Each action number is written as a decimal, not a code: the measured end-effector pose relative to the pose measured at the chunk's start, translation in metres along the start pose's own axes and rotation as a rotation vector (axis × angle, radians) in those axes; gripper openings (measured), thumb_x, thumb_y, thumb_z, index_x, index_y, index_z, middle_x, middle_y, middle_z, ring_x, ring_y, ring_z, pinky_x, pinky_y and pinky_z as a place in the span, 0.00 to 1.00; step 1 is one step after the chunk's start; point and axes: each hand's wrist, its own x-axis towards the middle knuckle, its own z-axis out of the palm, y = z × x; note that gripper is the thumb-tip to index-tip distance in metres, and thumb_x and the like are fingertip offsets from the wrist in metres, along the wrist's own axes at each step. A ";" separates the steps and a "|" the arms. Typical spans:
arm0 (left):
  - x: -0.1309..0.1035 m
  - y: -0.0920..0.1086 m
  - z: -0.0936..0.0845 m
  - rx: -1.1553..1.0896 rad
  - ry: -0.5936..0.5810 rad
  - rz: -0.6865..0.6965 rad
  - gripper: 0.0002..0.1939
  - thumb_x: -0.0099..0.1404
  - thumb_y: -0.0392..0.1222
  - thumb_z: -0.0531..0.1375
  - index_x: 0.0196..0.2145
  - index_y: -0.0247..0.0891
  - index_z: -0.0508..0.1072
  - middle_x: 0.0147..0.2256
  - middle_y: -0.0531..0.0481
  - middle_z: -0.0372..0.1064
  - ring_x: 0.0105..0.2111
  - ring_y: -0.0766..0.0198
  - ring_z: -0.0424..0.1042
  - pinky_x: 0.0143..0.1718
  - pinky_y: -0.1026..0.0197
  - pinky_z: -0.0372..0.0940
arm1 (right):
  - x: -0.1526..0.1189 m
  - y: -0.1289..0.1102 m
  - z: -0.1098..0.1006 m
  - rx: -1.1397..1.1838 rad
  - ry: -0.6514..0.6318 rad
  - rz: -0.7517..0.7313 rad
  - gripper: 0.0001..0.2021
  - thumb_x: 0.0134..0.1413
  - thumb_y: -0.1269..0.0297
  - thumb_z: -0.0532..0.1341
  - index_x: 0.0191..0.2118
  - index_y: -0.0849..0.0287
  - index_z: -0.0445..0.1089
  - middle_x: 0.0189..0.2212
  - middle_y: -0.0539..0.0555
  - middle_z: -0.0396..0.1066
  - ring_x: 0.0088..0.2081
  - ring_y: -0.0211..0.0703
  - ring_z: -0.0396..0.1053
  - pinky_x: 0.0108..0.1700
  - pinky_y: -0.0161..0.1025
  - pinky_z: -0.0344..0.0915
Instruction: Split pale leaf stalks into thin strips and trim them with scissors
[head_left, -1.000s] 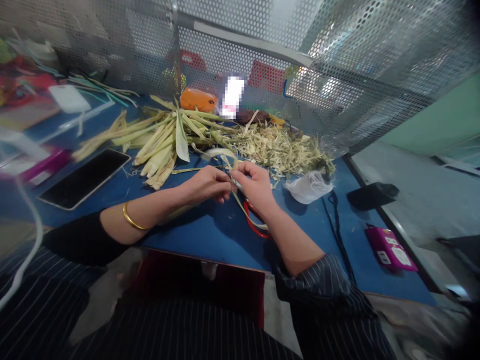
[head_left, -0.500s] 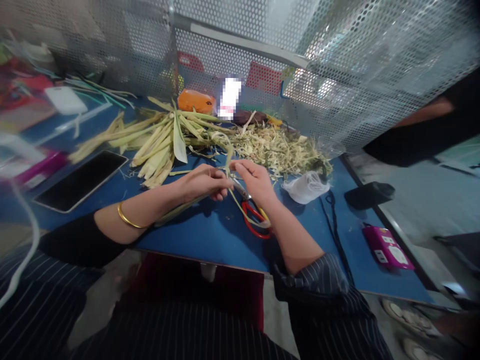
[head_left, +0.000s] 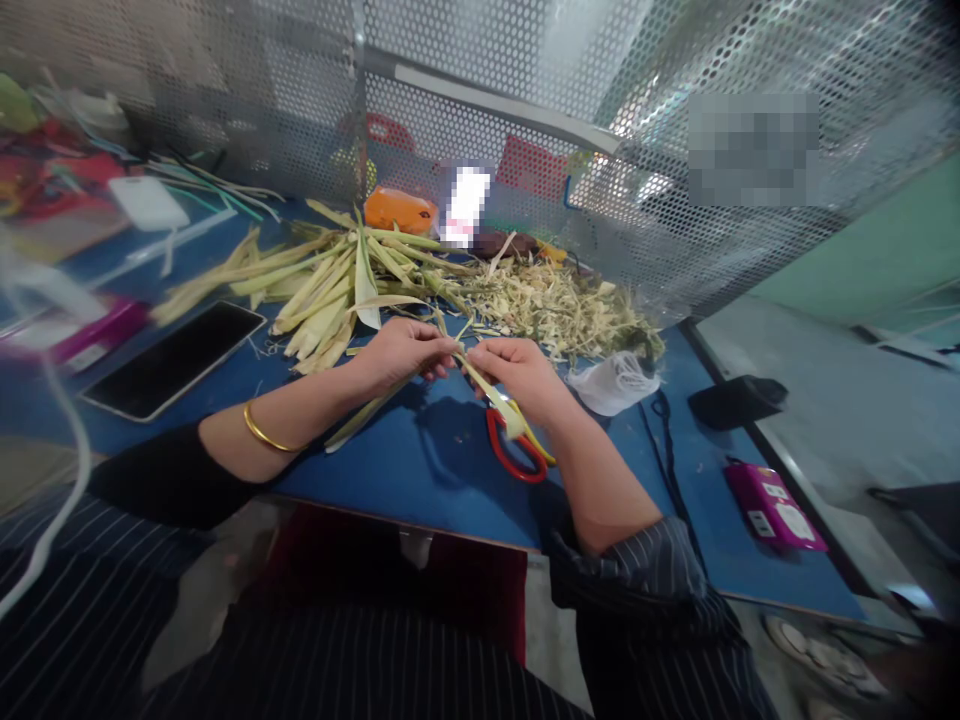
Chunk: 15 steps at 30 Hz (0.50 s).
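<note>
My left hand (head_left: 409, 352) pinches pale green corn husk strips (head_left: 491, 392) over the middle of the blue table. Close beside it, my right hand (head_left: 521, 375) is closed with thumb and fingers on the same strips. One strip hangs down past the right fingers, and its loose end covers part of the scissors (head_left: 517, 470) with red and yellow handles. Another strip trails below my left wrist. Beyond my hands lies a pile of long husks (head_left: 319, 290), with a heap of shredded husk bits (head_left: 551, 300) to its right.
At the left lie a dark-screened tablet or phone (head_left: 172, 362) and a purple packet (head_left: 105, 335). A white string bundle (head_left: 619, 383), a black cylindrical object (head_left: 739, 402) and another purple packet (head_left: 776, 507) are on the right. A perforated metal screen (head_left: 495, 100) stands behind the table, near an orange packet (head_left: 400, 210).
My right hand has turned and now grips the strips close to my left fingers. The strip that stood up above the fingers now slants down to the right. The view has shifted slightly.
</note>
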 end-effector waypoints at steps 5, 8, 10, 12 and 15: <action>0.002 -0.002 -0.002 -0.197 -0.061 -0.022 0.08 0.59 0.40 0.65 0.31 0.30 0.76 0.26 0.48 0.73 0.21 0.71 0.69 0.21 0.69 0.63 | 0.005 0.007 0.003 0.040 0.106 -0.065 0.11 0.45 0.56 0.66 0.33 0.58 0.75 0.24 0.48 0.72 0.25 0.34 0.65 0.28 0.34 0.59; 0.002 0.000 -0.001 -0.303 -0.078 -0.070 0.05 0.60 0.36 0.64 0.31 0.30 0.75 0.25 0.49 0.72 0.18 0.72 0.68 0.18 0.70 0.62 | 0.007 0.011 0.008 0.053 0.078 -0.102 0.13 0.45 0.52 0.67 0.31 0.58 0.77 0.26 0.48 0.72 0.28 0.35 0.63 0.31 0.34 0.58; 0.001 0.002 -0.001 -0.368 -0.098 -0.119 0.04 0.61 0.34 0.63 0.31 0.30 0.75 0.25 0.50 0.71 0.17 0.74 0.66 0.18 0.71 0.62 | 0.007 0.012 0.010 0.033 0.099 -0.129 0.15 0.45 0.50 0.66 0.28 0.58 0.76 0.23 0.47 0.68 0.26 0.34 0.61 0.31 0.35 0.57; -0.001 0.004 -0.001 -0.441 -0.141 -0.192 0.02 0.62 0.33 0.62 0.32 0.30 0.75 0.24 0.51 0.70 0.17 0.75 0.65 0.18 0.73 0.62 | 0.008 0.013 0.012 -0.053 0.153 -0.236 0.15 0.46 0.49 0.66 0.26 0.57 0.75 0.23 0.47 0.66 0.27 0.35 0.60 0.32 0.36 0.57; -0.005 0.008 0.000 -0.570 -0.203 -0.331 0.03 0.63 0.31 0.60 0.31 0.32 0.74 0.23 0.53 0.68 0.17 0.76 0.65 0.18 0.75 0.63 | 0.007 0.014 0.014 -0.161 0.231 -0.417 0.16 0.49 0.49 0.64 0.23 0.56 0.73 0.24 0.48 0.63 0.29 0.37 0.61 0.34 0.37 0.58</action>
